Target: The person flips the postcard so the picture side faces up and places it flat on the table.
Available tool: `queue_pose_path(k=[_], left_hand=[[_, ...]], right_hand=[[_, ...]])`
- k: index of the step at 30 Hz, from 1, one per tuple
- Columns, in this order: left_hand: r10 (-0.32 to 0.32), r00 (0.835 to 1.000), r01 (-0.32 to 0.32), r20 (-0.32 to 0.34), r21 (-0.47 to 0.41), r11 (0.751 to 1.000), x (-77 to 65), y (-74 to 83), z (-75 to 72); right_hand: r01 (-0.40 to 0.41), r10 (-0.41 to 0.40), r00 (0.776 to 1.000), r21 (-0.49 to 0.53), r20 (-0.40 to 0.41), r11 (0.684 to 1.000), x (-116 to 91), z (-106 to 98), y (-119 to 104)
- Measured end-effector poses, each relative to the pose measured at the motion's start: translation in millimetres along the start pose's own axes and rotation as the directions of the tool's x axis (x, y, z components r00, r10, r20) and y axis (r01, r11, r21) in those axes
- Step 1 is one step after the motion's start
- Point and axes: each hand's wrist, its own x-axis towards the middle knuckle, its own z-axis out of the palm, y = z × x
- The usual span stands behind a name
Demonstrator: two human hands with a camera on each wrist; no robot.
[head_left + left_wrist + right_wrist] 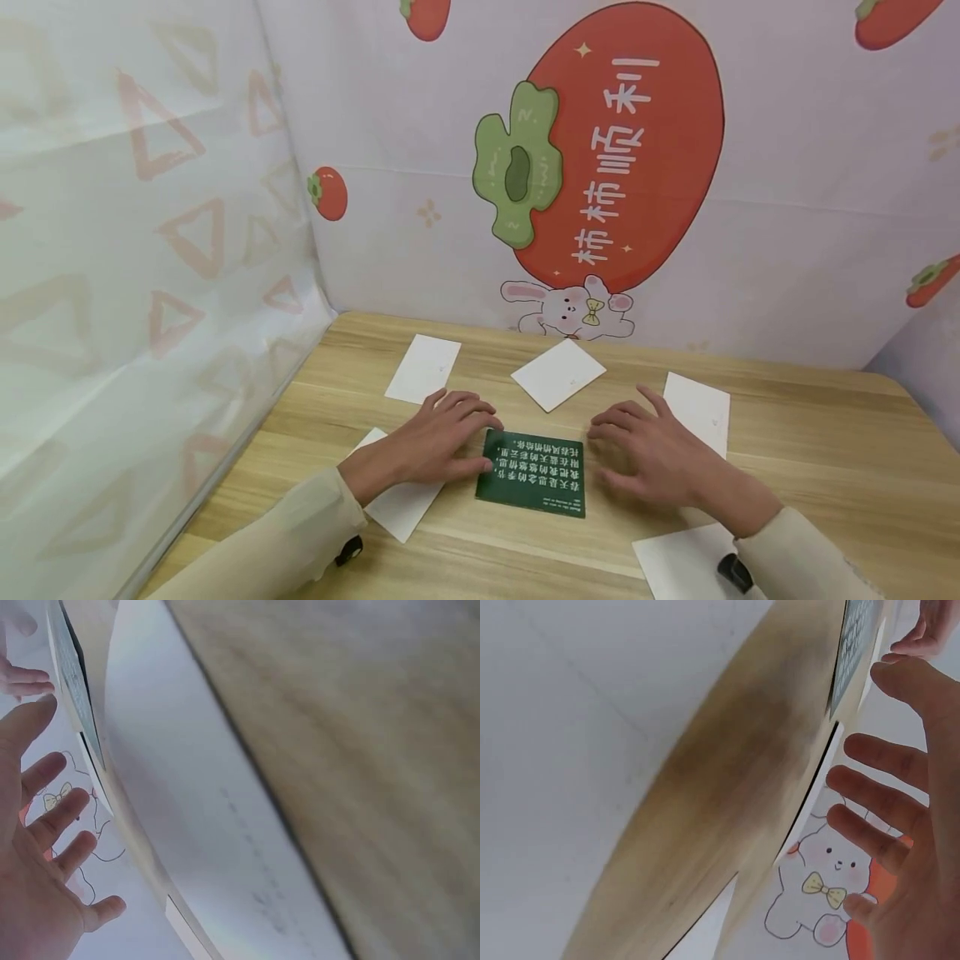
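A dark green card (pixel 534 472) printed with white Chinese characters lies flat on the wooden table, its text upside down in the head view. My left hand (pixel 438 442) is at the card's left edge, thumb and fingertips right at it, fingers spread and slightly bent. On the other side, my right hand (pixel 651 454) hovers near the card's right edge, its fingers loosely bent with nothing between them. In the left wrist view the left fingers (pixel 56 817) are spread apart; the right wrist view shows the right fingers (pixel 877 776) spread too.
White cards lie around the green one: back left (pixel 424 369), back middle (pixel 558 375), right (pixel 697 412), front right (pixel 693 558), and one (pixel 405 508) partly under the left forearm. A printed cloth wall (pixel 420 275) rises behind the table (pixel 510 554), another (pixel 150 333) at left.
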Motion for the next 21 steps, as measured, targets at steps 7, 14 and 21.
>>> queue_pose_path(k=[7,14,21], left_hand=[[-0.029,0.999,0.031,-0.038,0.062,0.998,16.6,4.1,-2.7],[-0.079,0.996,0.081,-0.034,0.076,0.994,33.5,4.3,-2.5],[-0.138,0.989,0.141,-0.046,0.059,0.988,51.8,3.2,-2.1]], right_hand=[[-0.061,0.063,0.998,0.064,-0.029,0.996,7.3,-1.9,14.2],[-0.145,0.147,0.989,0.111,-0.009,0.983,14.5,0.9,30.6],[-0.218,0.216,0.976,0.147,0.027,0.965,25.9,1.8,46.7]])
